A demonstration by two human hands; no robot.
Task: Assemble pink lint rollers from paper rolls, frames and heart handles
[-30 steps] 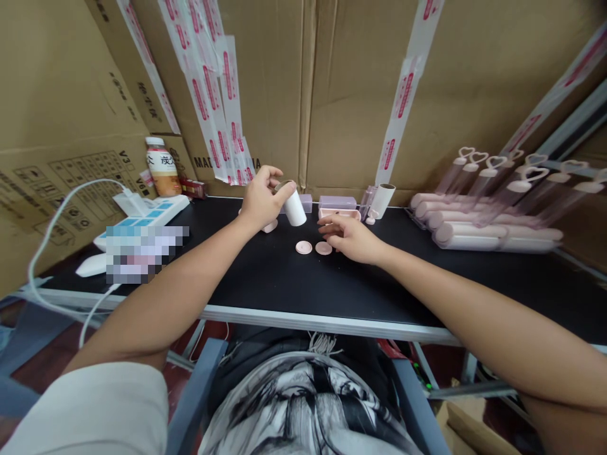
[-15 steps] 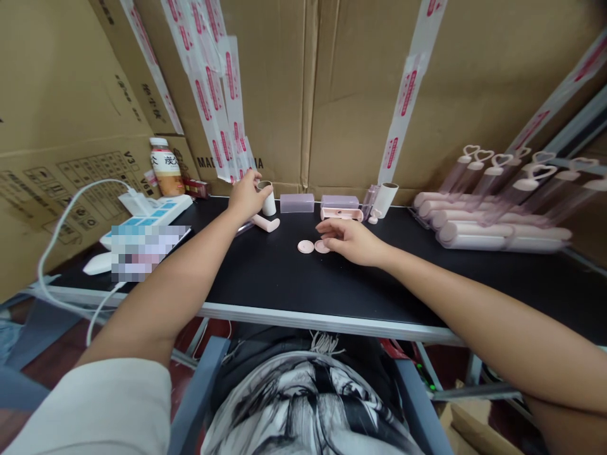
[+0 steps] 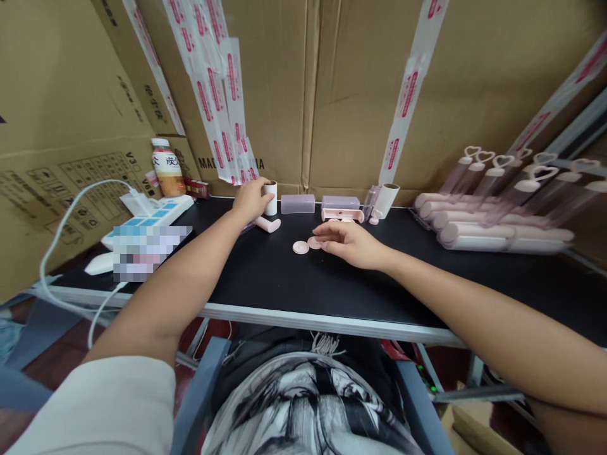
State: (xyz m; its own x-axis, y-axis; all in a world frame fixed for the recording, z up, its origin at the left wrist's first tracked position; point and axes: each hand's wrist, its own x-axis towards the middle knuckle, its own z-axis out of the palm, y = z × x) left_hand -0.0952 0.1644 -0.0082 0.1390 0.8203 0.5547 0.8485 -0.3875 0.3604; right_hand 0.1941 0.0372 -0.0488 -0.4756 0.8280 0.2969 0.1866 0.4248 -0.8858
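At the back left of the desk, my left hand [image 3: 253, 201] has its thumb and fingers around the left side of an upright white roll [image 3: 270, 201] with a hollow core. Just below it lies a pale pink handle piece [image 3: 268, 224]. My right hand [image 3: 351, 243] rests low over the middle of the desk, fingers loosely stretched and apart. Its fingertips partly cover one pink disc [image 3: 313, 242]. Another pink disc [image 3: 300, 247] lies flat to the left. Behind the right hand is a pink open half-shell [image 3: 342, 214], partly hidden.
Two translucent purple covers [image 3: 298, 203] stand along the back. A second white roll [image 3: 386, 201] leans at right. Several pink rollers with heart-shaped handles [image 3: 505, 237] are stacked far right. A power strip [image 3: 147, 218], bottle [image 3: 167, 169] and cable lie at left. Cardboard walls [image 3: 355, 95] enclose the desk.
My left hand has lowered, its fingers closing in at the left side of the roll. Both pink discs have slid slightly left beside my right hand, which has barely moved.
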